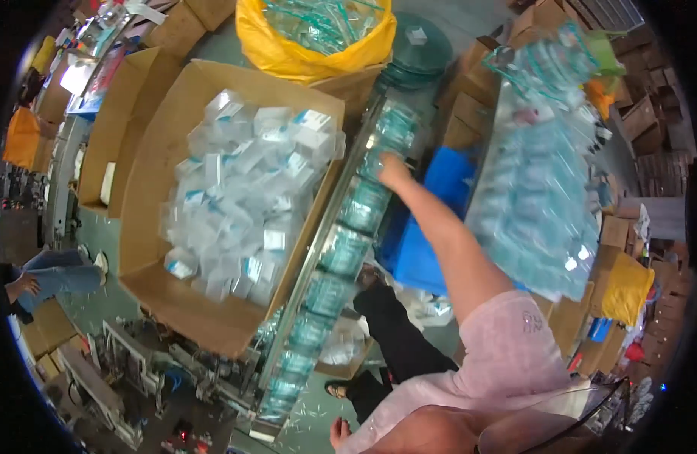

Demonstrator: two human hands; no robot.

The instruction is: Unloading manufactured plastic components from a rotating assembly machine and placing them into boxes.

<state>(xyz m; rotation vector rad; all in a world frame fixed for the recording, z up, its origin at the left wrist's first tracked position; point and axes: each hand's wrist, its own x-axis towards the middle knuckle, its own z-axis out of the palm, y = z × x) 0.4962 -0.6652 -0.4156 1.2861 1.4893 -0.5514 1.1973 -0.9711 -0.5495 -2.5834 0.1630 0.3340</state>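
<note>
My right hand (394, 172) reaches out over the narrow conveyor, its fingers bunched on a clear plastic pack (375, 163) with a teal tint. More teal-tinted packs (343, 251) sit in a row along the conveyor (319, 250), above and below that hand. Low in the picture, beside the pink shirt, only the fingertips of my left hand (339, 432) show; whether it holds anything is hidden. Left of the conveyor stands a large open carton (153, 200) heaped with clear boxes (231, 181) bearing white and blue labels.
A yellow bag (318, 69) of clear and teal plastic pieces stands beyond the carton. Right of the conveyor are a blue bin (422, 257) and a stack of clear plastic trays (541, 197). Machinery (129, 363) fills the lower left. Another person's hand (23, 286) shows at far left.
</note>
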